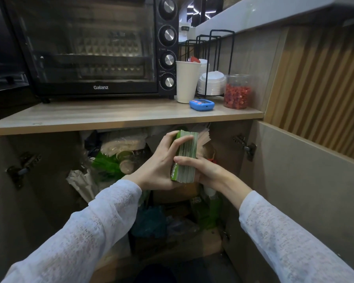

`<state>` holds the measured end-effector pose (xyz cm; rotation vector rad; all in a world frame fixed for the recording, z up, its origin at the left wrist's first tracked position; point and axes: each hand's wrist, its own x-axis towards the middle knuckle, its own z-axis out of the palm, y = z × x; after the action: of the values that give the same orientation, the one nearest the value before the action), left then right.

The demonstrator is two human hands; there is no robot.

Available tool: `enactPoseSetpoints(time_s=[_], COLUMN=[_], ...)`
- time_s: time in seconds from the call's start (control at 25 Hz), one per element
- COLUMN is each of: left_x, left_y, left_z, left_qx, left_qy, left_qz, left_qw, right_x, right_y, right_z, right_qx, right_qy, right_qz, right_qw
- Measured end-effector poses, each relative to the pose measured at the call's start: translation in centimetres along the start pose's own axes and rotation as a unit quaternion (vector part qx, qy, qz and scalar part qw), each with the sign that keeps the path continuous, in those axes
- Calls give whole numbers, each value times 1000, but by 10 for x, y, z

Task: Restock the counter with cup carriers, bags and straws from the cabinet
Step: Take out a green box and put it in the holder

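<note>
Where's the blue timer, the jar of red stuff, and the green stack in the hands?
blue timer (201, 104), head view, on its top face.
jar of red stuff (236, 92), head view, on its clear side wall.
green stack (187, 156), head view, on its layered edges between both hands.
</note>
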<state>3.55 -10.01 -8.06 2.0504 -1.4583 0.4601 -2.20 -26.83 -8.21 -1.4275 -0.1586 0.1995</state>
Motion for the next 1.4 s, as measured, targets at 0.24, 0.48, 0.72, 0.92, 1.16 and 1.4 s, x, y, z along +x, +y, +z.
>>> enactPoseSetpoints(time_s=[0.24,0.48,0.72,0.92,1.16,1.4], left_x=[39,76,147,214,294,363], left_y=[2,37,84,136,199,252], left_z=[-18,-66,-150,-240,-334,-399], left_qx=[-23,-38,-56,-51,-51,-29], left_qy=[-46,-46,-53,-64,-76,-78], left_qz=[7,29,22,38,44,69], left_qw=[999,998,997,996,995,994], right_x=[-2,-25,-50,-78,-108,-147], right_y=[-37,-99,-223,-342,-474,-583], right_z=[-11,-2,17,34,47,52], right_qx=[58,83,81,80,39,46], right_qy=[11,24,52,63,90,93], right_qz=[31,71,54,50,75,53], right_qw=[998,994,994,994,992,993])
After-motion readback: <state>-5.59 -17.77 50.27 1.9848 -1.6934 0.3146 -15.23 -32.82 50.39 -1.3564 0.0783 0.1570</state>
